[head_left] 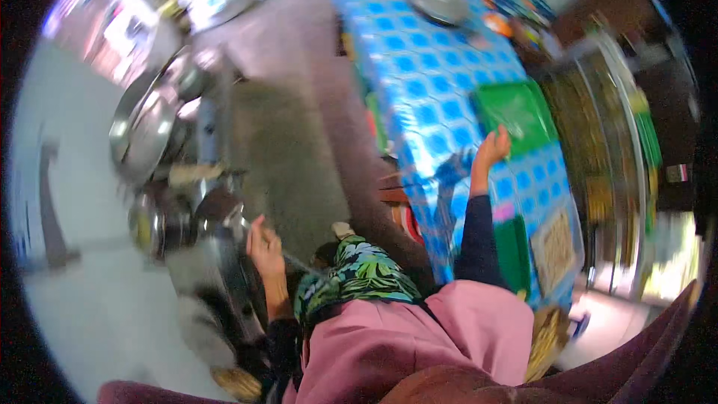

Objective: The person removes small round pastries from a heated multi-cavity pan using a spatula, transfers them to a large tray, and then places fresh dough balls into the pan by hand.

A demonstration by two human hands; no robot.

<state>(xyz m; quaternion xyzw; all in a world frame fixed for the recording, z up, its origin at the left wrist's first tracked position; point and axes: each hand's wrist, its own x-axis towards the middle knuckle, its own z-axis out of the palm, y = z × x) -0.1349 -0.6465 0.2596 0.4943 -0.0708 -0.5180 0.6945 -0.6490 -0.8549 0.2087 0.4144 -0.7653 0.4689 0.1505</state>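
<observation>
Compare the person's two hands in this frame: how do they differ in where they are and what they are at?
The left hand is low on the person's left, by the blurred metal pots, and seems to grip a thin utensil. The right hand is stretched out over the blue checked tablecloth, its fingers at the edge of the green board; whether it grips is unclear. Both come out of dark sleeves.

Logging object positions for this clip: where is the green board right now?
In the head view the green board lies on the blue checked tablecloth, right of centre, with the right hand at its near left corner, and a grey round lid farther up the table.
</observation>
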